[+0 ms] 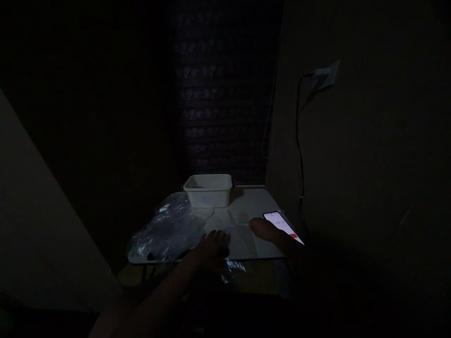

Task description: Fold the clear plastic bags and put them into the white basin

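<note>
The scene is very dark. My left hand (212,241) lies palm down near the front of the small white table (262,199), its fingers stretched out and slightly apart. Beside and beneath it spreads crumpled clear plastic (165,230), which covers the table's left part. My right hand (262,228) is closed, low over the table's right side. Faint see-through plastic (243,227) lies just left of its fingertips; whether they grip it is too dim to tell. Close to the right wrist rests a lit phone (280,223).
A white plastic tub (210,198) with side handles stands at the table's back; something indistinct is inside. Dark slatted blinds (214,112) hang behind. On the right wall a black cord (299,141) runs down from an outlet (330,75).
</note>
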Demonstrator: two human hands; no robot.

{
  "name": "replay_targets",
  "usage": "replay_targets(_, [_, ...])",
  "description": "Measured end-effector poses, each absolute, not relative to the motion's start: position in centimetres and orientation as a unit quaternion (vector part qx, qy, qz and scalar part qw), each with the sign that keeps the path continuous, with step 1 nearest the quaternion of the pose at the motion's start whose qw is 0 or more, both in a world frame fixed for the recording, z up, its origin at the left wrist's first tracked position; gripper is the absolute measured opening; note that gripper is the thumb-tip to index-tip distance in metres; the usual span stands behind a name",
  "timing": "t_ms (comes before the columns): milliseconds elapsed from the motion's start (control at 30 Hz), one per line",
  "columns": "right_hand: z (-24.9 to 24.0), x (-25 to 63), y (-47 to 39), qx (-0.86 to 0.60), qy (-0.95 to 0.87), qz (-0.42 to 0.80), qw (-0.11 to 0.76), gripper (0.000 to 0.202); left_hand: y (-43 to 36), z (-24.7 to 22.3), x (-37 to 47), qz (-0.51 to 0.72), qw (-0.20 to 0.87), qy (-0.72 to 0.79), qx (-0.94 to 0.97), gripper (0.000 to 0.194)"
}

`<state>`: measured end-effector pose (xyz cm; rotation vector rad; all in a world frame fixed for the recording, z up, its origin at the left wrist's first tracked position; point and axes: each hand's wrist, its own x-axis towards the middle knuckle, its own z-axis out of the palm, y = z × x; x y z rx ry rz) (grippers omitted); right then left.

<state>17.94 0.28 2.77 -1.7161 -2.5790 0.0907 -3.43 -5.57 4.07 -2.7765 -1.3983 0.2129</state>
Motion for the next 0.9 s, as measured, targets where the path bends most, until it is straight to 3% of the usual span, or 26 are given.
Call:
replay_targets(300, [2.4,18.8,-1.3,-0.5,-0.862,0.04,0.068,0.035,-6.3,1.7,-2.7,-0.009,0.086,-0.36,-0.929,0.049])
replay_targets(467, [1.8,19.9,-2.7,-0.462,-0.878,0.088,0.089,0.048,-5.6,2.6,-2.9,-0.096,-0.012,-0.339,-0.936,0.03])
replay_targets(733, [0.4,19.5,-3.1,-0.456,-0.862,0.141,0.174,0.062,-4.8,2.9,-3.2,-0.233,-0.179,-0.399,-0.869,0.033])
replay_targets(800, [0.3,18.8,-3.0,-0.458,-0.851,0.147,0.209,0.058,-4.5,2.8,-3.1,-0.251,-0.196,-0.405,-0.857,0.033])
replay_targets(900, [0.5,17.8,-3.0,-0.482,-0.812,0.197,0.263,0.036,-4.0,2.8,-2.8,-0.281,-0.217,-0.416,-0.837,0.033])
